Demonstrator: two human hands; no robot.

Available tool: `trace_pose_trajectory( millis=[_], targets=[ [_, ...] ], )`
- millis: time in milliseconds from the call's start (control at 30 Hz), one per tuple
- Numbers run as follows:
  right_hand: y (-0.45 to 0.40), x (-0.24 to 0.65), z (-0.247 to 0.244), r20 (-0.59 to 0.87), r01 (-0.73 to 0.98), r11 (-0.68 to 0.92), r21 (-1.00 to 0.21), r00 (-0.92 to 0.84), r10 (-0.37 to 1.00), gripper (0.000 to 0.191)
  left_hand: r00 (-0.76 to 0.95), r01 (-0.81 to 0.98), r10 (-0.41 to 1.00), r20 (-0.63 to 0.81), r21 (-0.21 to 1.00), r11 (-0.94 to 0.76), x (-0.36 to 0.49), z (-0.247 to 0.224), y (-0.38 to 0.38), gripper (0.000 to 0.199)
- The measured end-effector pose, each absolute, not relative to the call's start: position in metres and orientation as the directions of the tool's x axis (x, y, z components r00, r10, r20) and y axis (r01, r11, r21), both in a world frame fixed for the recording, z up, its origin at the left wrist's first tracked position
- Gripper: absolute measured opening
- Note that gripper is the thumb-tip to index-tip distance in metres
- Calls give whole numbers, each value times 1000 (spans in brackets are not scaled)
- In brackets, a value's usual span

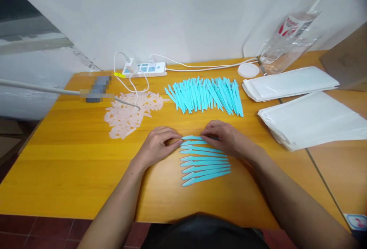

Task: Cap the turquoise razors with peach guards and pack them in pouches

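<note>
Turquoise eyebrow razors (205,162) are lying in a row
Right hand (223,136) is pinching the farthest razor (189,137); left hand (157,146) is reaching its tip, whether pinching I cannot tell.

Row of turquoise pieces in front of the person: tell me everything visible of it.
The row of turquoise pieces consists of slim, plastic-looking sticks, each with a notched, paler head at the left and a plain handle to the right. They lie roughly parallel on the wooden-looking table. Fingers of the left hand and right hand meet the farthest piece's two ends; how firmly is unclear.
</note>
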State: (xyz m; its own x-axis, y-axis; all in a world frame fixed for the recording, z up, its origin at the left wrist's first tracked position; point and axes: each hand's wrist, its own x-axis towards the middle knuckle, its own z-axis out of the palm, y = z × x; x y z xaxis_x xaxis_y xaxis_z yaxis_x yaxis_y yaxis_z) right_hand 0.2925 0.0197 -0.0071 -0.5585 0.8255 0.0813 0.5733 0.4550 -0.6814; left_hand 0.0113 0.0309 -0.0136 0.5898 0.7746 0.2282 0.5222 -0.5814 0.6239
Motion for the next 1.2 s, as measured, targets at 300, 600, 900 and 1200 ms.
trace_pose_trajectory(
  millis=[300,600,900,1200],
  targets=[
    [16,283,-11,103,582,531,-617,-609,787,26,641,513,751,158,639,-573,9,-11,28,29],
    [15,289,-5,50,544,479,-689,-624,780,27,653,556,747,124,591,-584,10,-12,25,34],
    [15,289,-4,48,550,480,-683,-622,781,28,644,539,755,125,626,-564,7,-13,24,44],
    [10,293,-5,51,566,522,-638,-646,762,59,674,581,739,24,601,-549,9,-3,20,77]
  ],
)
